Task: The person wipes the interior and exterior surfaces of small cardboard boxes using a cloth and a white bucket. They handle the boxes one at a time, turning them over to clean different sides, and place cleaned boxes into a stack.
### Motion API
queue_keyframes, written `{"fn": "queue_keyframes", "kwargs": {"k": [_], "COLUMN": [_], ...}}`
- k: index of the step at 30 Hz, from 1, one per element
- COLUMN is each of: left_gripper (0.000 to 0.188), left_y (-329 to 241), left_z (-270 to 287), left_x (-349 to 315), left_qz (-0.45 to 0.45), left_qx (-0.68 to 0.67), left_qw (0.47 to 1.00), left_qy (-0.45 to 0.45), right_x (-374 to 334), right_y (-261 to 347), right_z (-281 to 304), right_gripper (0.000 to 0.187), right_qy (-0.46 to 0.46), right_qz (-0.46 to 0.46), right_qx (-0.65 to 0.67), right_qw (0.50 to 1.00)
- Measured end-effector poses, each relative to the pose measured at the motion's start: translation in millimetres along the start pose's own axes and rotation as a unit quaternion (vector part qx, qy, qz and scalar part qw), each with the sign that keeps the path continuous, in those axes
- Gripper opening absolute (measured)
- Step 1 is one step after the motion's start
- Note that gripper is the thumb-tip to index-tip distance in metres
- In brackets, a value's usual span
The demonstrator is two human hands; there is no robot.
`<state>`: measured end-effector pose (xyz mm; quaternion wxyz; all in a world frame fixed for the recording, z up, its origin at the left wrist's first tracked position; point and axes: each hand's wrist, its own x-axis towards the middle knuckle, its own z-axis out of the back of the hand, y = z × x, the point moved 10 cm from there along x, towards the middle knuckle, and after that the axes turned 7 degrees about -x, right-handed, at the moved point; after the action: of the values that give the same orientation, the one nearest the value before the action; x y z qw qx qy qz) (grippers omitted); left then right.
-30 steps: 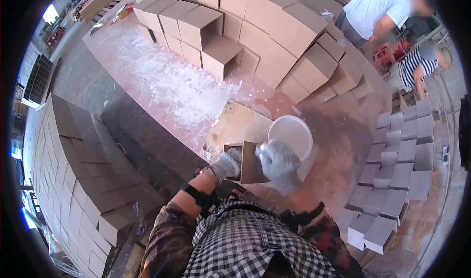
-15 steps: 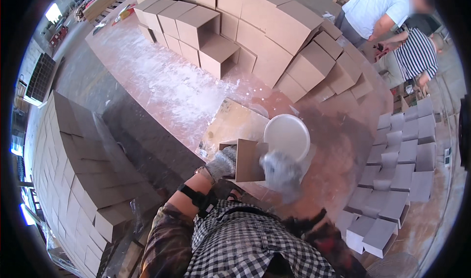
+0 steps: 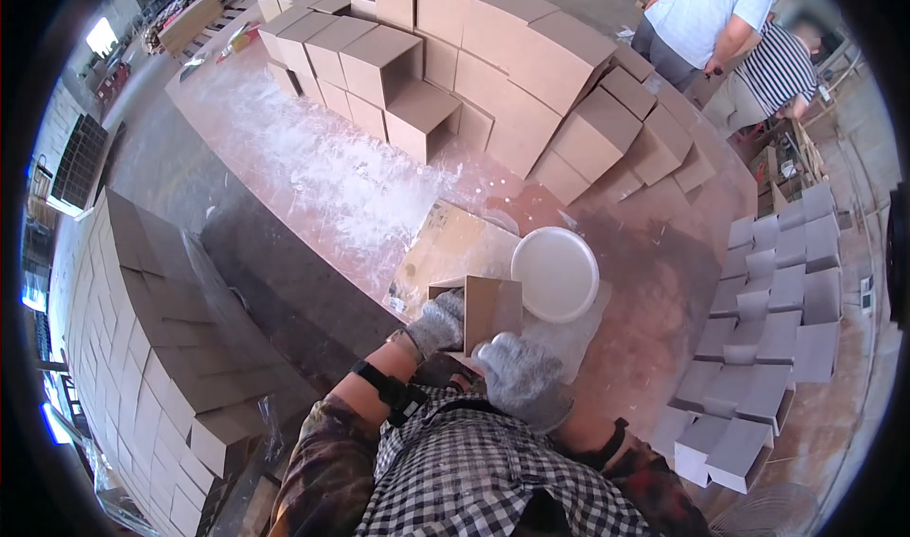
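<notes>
A small open-ended brown board box (image 3: 494, 311) stands in front of me at the near edge of the table. My left hand (image 3: 437, 325), in a grey knit glove, reaches into its open left side and grips its wall; the fingertips are partly hidden. Close to the box's near right corner is my right hand (image 3: 523, 378), also gloved, with its fingers curled. Whatever those fingers hold, if anything, is hidden. Just beyond the box sits a round white tub (image 3: 555, 273) with pale contents. A stained, light-coloured board (image 3: 464, 243) lies beside the tub.
Stacked brown boxes (image 3: 512, 54) line the table's far side. The reddish tabletop (image 3: 645, 281) carries white powdery smears. More boxes are piled at left (image 3: 142, 347), and rows of greyish boxes (image 3: 758, 347) stand at right. Two people (image 3: 711, 16) stand at the far right.
My right hand has come from beside the tub down and left to the box's near corner. The left hand keeps its grip on the box. The two people have shifted.
</notes>
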<state>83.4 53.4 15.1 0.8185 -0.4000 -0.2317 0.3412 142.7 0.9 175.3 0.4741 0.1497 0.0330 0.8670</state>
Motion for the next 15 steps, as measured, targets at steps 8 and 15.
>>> {"fn": "queue_keyframes", "kwargs": {"k": [8, 15], "left_gripper": [0.049, 0.039], "left_y": [0.4, -1.2], "left_z": [-2.5, -6.2], "left_x": [9.5, 1.8], "left_qz": [-0.01, -0.055], "left_qx": [0.004, 0.031], "left_qw": [0.999, 0.998], "left_qy": [-0.037, -0.022], "right_x": [63.0, 14.2], "right_y": [-66.4, -3.4], "right_z": [-17.7, -7.9], "right_gripper": [0.004, 0.008], "right_qy": [-0.09, -0.04], "right_qz": [-0.094, 0.041], "right_qx": [-0.03, 0.036], "right_qw": [0.991, 0.998]}}
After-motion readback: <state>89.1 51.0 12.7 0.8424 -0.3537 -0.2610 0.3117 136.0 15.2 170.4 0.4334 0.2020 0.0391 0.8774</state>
